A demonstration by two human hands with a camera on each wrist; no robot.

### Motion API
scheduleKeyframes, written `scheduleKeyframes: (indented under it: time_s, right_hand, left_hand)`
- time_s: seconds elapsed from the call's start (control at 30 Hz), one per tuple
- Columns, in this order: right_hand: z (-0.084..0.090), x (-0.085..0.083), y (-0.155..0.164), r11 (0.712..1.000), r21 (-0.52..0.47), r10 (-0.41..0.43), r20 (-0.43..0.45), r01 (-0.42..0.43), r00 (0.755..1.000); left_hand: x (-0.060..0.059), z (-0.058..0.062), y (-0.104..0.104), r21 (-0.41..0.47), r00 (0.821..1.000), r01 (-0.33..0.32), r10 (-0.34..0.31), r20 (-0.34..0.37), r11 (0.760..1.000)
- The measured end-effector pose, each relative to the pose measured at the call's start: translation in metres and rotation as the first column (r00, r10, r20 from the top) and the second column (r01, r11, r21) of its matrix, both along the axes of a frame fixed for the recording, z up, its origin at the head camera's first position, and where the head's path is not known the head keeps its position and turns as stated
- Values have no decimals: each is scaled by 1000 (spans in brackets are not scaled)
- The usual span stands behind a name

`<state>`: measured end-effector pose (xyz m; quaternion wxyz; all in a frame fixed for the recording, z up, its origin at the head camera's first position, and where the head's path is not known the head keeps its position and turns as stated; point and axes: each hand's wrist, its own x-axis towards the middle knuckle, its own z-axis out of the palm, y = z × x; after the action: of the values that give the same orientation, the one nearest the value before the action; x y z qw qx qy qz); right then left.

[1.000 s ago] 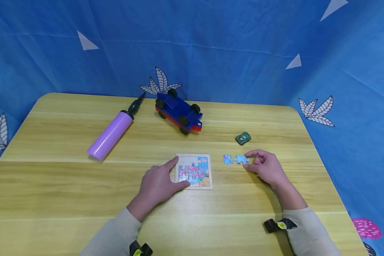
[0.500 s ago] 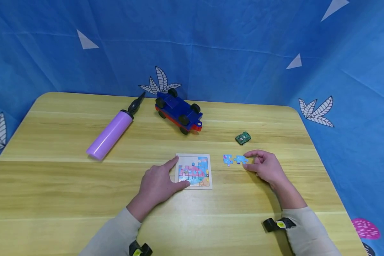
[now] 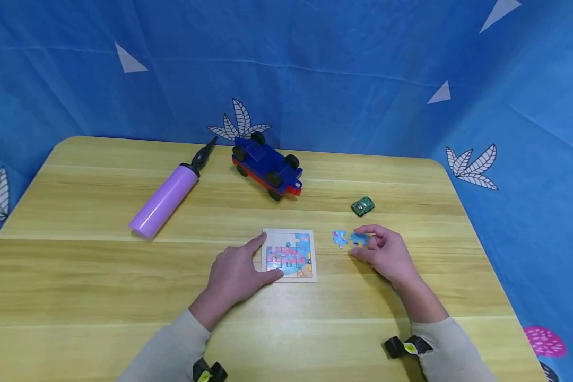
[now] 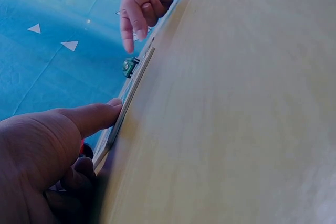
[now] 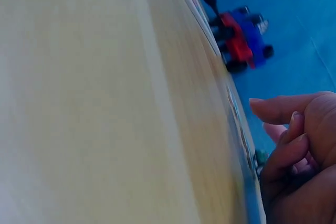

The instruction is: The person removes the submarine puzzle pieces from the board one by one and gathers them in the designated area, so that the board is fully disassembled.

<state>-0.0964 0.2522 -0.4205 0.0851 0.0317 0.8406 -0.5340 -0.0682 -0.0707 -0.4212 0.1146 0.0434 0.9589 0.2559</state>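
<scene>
From the head camera, I saw the right hand [image 3: 384, 253] covering part of a loose blue puzzle piece [image 3: 358, 239] and pinching it, just right of the square puzzle board [image 3: 290, 254]. My left hand [image 3: 236, 271] lay flat, fingers relaxed, touching the board's left edge.

At the left wrist, the board [image 4: 126, 103] was a thin sliver under the thumb [image 4: 89, 119].

At the right wrist, curled fingers [image 5: 294, 135] hid the piece.

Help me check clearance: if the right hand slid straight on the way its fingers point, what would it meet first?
Probably the loose puzzle pieces right at the right hand's fingertips, then the puzzle board beyond.
</scene>
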Motion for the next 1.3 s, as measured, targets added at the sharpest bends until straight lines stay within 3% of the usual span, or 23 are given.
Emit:
scheduleKeyframes:
  time_s: [0.33,0.77,1.0,1.3]
  right_hand:
    - [6,7,-39,994,-50,89,-67,-93,994]
    - [6,2,-72,977,-105,180,-60,-186,982]
    - [33,8,-92,969,-75,231,-54,-235,971]
    - [4,2,-93,958,-29,284,-32,-285,958]
  left_hand:
    - [1,0,-1,5,1000,-5,5,-3,1000]
    - [1,0,-1,-10,1000,3,-3,-3,1000]
    - [1,1,-1,-13,1000,5,-5,0,1000]
    - [1,2,-1,-13,1000,12,-12,0,1000]
